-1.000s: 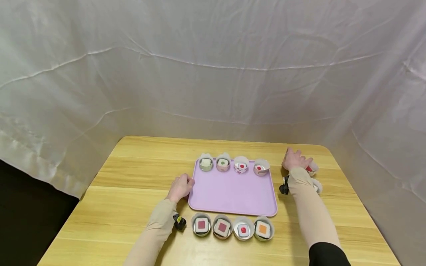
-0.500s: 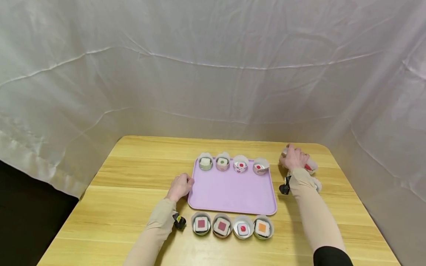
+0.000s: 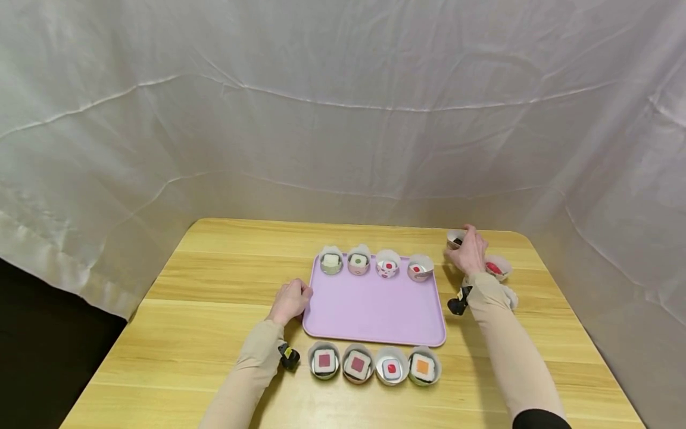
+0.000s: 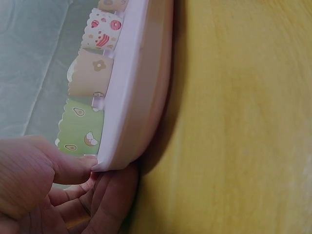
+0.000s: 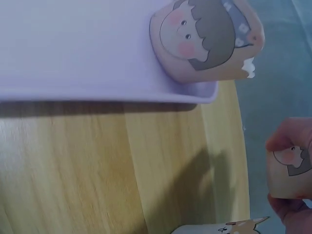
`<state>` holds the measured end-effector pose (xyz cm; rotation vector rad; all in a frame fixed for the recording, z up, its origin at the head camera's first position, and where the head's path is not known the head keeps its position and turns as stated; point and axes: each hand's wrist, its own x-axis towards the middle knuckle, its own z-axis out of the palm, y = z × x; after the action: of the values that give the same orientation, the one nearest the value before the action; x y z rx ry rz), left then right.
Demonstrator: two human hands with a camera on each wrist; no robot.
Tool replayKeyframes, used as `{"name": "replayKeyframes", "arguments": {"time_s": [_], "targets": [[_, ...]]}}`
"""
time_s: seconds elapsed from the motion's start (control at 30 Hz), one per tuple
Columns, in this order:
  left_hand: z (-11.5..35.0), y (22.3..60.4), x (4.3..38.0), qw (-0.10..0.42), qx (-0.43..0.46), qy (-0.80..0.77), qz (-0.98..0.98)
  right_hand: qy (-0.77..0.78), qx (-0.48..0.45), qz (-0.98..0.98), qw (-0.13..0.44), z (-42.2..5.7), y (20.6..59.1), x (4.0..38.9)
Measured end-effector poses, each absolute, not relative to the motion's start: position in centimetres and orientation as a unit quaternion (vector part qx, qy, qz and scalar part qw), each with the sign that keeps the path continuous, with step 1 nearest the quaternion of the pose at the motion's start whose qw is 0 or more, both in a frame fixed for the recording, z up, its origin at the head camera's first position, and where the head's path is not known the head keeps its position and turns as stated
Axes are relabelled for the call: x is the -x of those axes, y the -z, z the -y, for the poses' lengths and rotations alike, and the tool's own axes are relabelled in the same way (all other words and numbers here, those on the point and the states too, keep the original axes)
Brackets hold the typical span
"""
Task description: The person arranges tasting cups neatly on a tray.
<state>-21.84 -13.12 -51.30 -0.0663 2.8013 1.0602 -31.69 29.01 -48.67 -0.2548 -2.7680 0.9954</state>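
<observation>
My left hand [image 3: 290, 301] pinches the left edge of a lilac tray [image 3: 375, 310]; in the left wrist view the thumb lies on the rim with fingers beneath. At the table's far right, my right hand [image 3: 470, 253] grips a paper baking cup [image 3: 454, 238] with something dark inside. The right wrist view shows a cartoon face on this cup [image 5: 280, 178], between thumb and fingers. Along the tray's far edge stand several paper cups, among them a green avocado-print cup [image 4: 80, 126] at the left and a cartoon-face cup [image 5: 195, 41] at the right.
In front of the tray, a row of cups holds square sushi-like pieces, one with an orange centre [image 3: 423, 368]. Near the right forearm are a cup with a red piece [image 3: 498, 267] and a whitish cup [image 3: 511, 297], partly hidden. Pale curtains [image 3: 343, 119] enclose the wooden table [image 3: 214, 333].
My right hand has carried its paper cup slightly toward the far table edge, uncovering more of the red-piece cup behind it. The left hand keeps its hold on the tray.
</observation>
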Motion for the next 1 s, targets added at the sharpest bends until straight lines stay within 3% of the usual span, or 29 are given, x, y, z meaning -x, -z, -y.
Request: {"name": "replayKeyframes", "arguments": {"time_s": [0.57, 1.0], "targets": [[13.0, 51.4, 21.8, 0.076, 0.025, -0.362, -0.929, -0.412, 0.006, 0.901, 0.134, -27.7, 47.0, 30.8], [13.0, 51.5, 21.6, 0.088, 0.028, -0.365, -0.926, -0.437, -0.027, 0.894, 0.098, -25.1, 46.4, 29.9]]}}
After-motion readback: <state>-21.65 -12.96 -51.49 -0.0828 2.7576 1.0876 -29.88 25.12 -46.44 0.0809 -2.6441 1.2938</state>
